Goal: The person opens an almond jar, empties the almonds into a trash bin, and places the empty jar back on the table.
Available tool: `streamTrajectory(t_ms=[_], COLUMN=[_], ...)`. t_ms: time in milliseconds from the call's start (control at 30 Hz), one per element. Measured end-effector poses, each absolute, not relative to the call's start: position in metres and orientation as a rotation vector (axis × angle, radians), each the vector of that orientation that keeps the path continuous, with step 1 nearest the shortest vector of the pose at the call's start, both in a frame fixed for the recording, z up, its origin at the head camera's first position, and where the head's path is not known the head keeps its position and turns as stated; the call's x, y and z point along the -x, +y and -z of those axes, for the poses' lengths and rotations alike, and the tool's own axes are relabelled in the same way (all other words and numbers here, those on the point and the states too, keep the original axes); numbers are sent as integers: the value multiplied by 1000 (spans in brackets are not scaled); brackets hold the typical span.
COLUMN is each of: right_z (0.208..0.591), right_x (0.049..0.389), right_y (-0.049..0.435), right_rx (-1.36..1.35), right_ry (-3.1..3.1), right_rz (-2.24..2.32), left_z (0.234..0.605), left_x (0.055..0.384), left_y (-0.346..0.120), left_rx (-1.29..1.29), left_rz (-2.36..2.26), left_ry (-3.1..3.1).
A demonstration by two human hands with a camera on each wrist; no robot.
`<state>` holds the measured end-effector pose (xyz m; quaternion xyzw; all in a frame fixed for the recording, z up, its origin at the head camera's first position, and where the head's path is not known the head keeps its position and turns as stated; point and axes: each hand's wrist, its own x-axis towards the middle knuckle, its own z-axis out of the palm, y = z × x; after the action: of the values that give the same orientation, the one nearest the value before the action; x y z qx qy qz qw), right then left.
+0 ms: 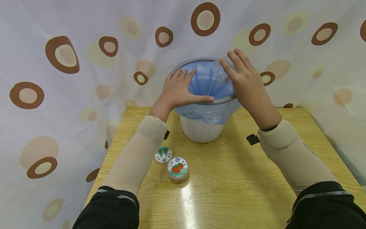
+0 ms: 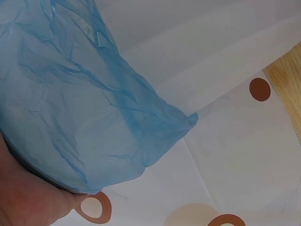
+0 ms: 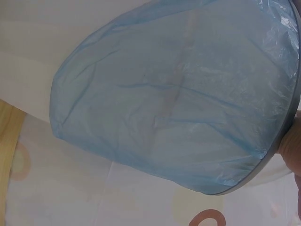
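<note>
A white trash bin (image 1: 201,129) stands near the table's back edge, with a grey rim (image 1: 197,59) and a blue bag (image 1: 204,76) lining it and draped over its outside. My left hand (image 1: 177,92) rests on the rim's left side, fingers spread and thumb along the near edge. At the right rim my right hand (image 1: 248,82) holds what looks like a clear plastic container (image 1: 219,72), partly over the mouth. Its exact kind cannot be made out. Both wrist views show the bag's hanging skirt (image 2: 94,117) close up, with part of each hand beside the rim.
Two small round jars sit on the wooden table (image 1: 223,190), left of centre: one with a tomato label (image 1: 178,168), the other with a leafy green vegetable label (image 1: 163,155). A patterned curtain (image 1: 171,19) hangs right behind the bin and along both sides.
</note>
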<state>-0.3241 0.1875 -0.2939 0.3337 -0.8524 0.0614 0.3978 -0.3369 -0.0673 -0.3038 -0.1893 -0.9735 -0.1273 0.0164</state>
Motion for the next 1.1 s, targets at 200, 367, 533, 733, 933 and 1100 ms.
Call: streamTrajectory(t_ms=[200, 367, 533, 733, 933, 1100], right_z=[293, 290, 289, 289, 290, 290], right_x=[325, 325, 326, 326, 325, 325], right_y=[187, 187, 188, 189, 189, 188], right_rx=[-846, -866, -878, -899, -887, -879], right_ry=[-2172, -2187, -2214, -2205, -2212, -2212], right_rz=[-130, -114, -112, -85, -41, -56], left_z=[304, 303, 302, 303, 304, 304], left_x=[336, 336, 335, 336, 336, 335], left_y=[-68, -68, -68, -67, -68, -67], left_rx=[588, 586, 589, 591, 591, 598], left_rz=[407, 412, 393, 396, 404, 412], left_ry=[-3030, -3027, -3031, -3031, -3018, -3017])
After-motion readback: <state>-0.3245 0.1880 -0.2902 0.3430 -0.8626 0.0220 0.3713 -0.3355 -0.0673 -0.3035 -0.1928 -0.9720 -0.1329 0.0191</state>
